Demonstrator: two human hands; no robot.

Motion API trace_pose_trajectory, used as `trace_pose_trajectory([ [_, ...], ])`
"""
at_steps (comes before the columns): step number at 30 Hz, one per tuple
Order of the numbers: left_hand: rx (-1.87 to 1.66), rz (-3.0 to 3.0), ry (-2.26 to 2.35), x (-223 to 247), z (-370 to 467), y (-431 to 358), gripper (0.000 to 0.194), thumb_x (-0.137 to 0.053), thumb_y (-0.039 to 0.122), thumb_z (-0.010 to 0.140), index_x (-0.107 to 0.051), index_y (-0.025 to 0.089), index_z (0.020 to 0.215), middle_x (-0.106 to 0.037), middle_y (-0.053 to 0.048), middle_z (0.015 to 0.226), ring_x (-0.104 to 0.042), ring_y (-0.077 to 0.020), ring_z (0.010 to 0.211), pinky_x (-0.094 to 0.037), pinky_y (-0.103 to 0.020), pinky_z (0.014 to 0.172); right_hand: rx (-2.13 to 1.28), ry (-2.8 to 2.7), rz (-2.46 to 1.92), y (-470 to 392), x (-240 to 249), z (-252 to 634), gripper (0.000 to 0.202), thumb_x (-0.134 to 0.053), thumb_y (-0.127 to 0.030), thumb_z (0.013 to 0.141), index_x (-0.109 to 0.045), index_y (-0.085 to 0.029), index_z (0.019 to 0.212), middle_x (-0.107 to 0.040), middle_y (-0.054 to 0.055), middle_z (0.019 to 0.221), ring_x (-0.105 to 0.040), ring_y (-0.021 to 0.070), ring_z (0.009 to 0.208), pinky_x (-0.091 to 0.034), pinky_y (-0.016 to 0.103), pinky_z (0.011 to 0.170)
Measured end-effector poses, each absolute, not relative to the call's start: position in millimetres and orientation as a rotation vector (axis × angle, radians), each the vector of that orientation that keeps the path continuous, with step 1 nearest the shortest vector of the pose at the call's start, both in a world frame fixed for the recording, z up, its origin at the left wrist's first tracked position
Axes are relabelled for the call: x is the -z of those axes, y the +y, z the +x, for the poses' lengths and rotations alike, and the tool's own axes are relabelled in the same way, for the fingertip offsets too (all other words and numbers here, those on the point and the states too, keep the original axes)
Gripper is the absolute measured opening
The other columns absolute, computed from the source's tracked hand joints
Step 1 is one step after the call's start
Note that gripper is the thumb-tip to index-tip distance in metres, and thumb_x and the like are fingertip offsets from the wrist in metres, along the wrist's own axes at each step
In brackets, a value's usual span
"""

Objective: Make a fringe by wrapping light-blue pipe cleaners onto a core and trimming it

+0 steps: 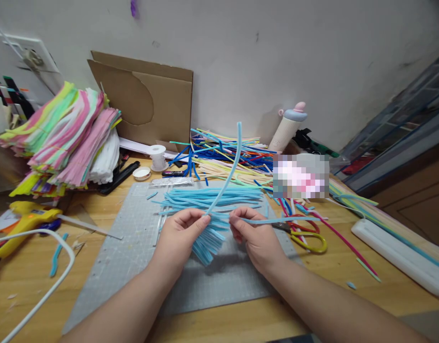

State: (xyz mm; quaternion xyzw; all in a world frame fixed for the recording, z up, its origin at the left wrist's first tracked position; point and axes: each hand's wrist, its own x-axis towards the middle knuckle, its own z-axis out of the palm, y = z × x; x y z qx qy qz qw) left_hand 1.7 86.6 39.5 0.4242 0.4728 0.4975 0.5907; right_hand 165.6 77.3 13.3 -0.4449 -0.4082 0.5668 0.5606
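My left hand (185, 233) pinches a bundle of short light-blue pipe cleaners (208, 243), whose ends fan out below its thumb. A long light-blue stem (234, 166) rises from the bundle, curving up and to the right. Just right of it, my right hand (253, 233) is closed on another long blue stem (287, 220), which stretches rightward past the fingers. Behind both hands, a loose pile of blue pipe cleaners (205, 196) lies on the grey cutting mat (123, 257).
Yellow-handled scissors (312, 242) lie right of the mat. A yellow glue gun (24, 226) with a white cable is at left, below colourful pipe cleaner bundles (62, 138). Cardboard (169, 105), a bottle (285, 128) and a white power strip (398, 257) are farther out.
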Motion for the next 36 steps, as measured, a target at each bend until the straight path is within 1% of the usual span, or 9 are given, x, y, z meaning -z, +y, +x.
trace_pose_trajectory([
  [4, -1.175, 0.926, 1.104, -40.0, 0.8, 88.0, 0.021, -0.08, 0.033, 0.057, -0.068, 0.018, 0.065, -0.064, 0.003, 0.061, -0.053, -0.0094, 0.059, -0.04, -0.02, 0.059, -1.392, -0.984, -1.018, 76.3, -13.4, 167.0, 0.022, -0.071, -0.035, 0.072, -0.058, -0.017, 0.076, -0.047, -0.005, 0.057, -0.036, 0.0071, 0.048, -0.026, 0.021, 0.045],
  [9, -1.157, 0.868, 1.077, -36.3, -0.3, 89.3, 0.023, -0.08, 0.034, 0.057, -0.067, 0.017, 0.065, -0.063, 0.004, 0.059, -0.051, -0.0081, 0.055, -0.038, -0.019, 0.056, -1.419, -1.145, -0.876, 72.8, -17.8, 167.6, 0.018, -0.069, -0.031, 0.075, -0.057, -0.018, 0.071, -0.048, 0.0, 0.082, -0.037, 0.0077, 0.058, -0.028, 0.022, 0.05],
  [12, -1.115, 0.861, 1.059, -34.5, 0.0, 89.0, 0.024, -0.08, 0.034, 0.058, -0.066, 0.016, 0.066, -0.063, 0.003, 0.06, -0.051, -0.0085, 0.055, -0.038, -0.02, 0.055, -1.392, -1.265, -0.809, 71.6, -19.4, 168.5, 0.017, -0.065, -0.032, 0.078, -0.057, -0.018, 0.072, -0.048, 0.002, 0.087, -0.044, 0.0129, 0.075, -0.036, 0.024, 0.065],
  [15, -1.073, 0.865, 1.022, -34.6, 0.2, 88.3, 0.023, -0.079, 0.033, 0.059, -0.066, 0.015, 0.067, -0.063, 0.002, 0.062, -0.051, -0.0085, 0.055, -0.038, -0.019, 0.054, -1.438, -1.345, -0.737, 71.6, -20.0, 171.0, 0.018, -0.062, -0.034, 0.081, -0.056, -0.019, 0.075, -0.048, 0.004, 0.091, -0.045, 0.017, 0.092, -0.036, 0.028, 0.082],
  [21, -0.999, 0.897, 0.965, -39.0, -3.2, 87.4, 0.021, -0.078, 0.031, 0.063, -0.066, 0.015, 0.068, -0.062, 0.002, 0.061, -0.051, -0.0072, 0.055, -0.038, -0.018, 0.053, -1.533, -1.34, -0.66, 74.8, -20.2, 175.4, 0.025, -0.069, -0.04, 0.074, -0.056, -0.019, 0.072, -0.045, 0.005, 0.106, -0.044, 0.0185, 0.102, -0.036, 0.029, 0.088],
  [23, -1.033, 0.885, 0.962, -40.6, -4.7, 87.8, 0.021, -0.078, 0.031, 0.063, -0.066, 0.015, 0.069, -0.064, 0.002, 0.063, -0.052, -0.0078, 0.056, -0.038, -0.018, 0.053, -1.546, -1.252, -0.68, 76.8, -18.7, 174.5, 0.027, -0.071, -0.042, 0.071, -0.057, -0.02, 0.075, -0.048, 0.004, 0.102, -0.047, 0.0176, 0.097, -0.038, 0.029, 0.085],
  [25, -1.109, 0.863, 0.982, -41.9, -5.8, 88.8, 0.022, -0.078, 0.031, 0.061, -0.065, 0.016, 0.069, -0.064, 0.002, 0.063, -0.052, -0.0076, 0.056, -0.038, -0.017, 0.053, -1.55, -1.118, -0.765, 79.1, -16.2, 173.0, 0.029, -0.069, -0.046, 0.073, -0.057, -0.02, 0.079, -0.052, 0.003, 0.093, -0.052, 0.0152, 0.085, -0.042, 0.027, 0.074],
  [30, -1.27, 0.904, 1.078, -44.7, -6.2, 89.9, 0.022, -0.079, 0.03, 0.059, -0.065, 0.016, 0.067, -0.062, 0.004, 0.061, -0.051, -0.0074, 0.056, -0.04, -0.018, 0.054, -1.39, -1.043, -1.01, 81.2, -12.6, 171.0, 0.041, -0.053, -0.05, 0.084, -0.048, -0.016, 0.061, -0.05, -0.001, 0.063, -0.048, 0.0083, 0.052, -0.034, 0.02, 0.046],
  [36, -1.179, 1.233, 1.132, -44.1, -5.8, 84.9, 0.013, -0.072, 0.03, 0.068, -0.067, 0.017, 0.07, -0.065, 0.001, 0.068, -0.055, -0.0112, 0.065, -0.043, -0.021, 0.063, -1.459, -1.025, -1.136, 75.4, -18.6, 170.0, 0.033, -0.055, -0.049, 0.081, -0.052, -0.017, 0.073, -0.059, -0.001, 0.062, -0.05, 0.0074, 0.045, -0.032, 0.017, 0.039],
])
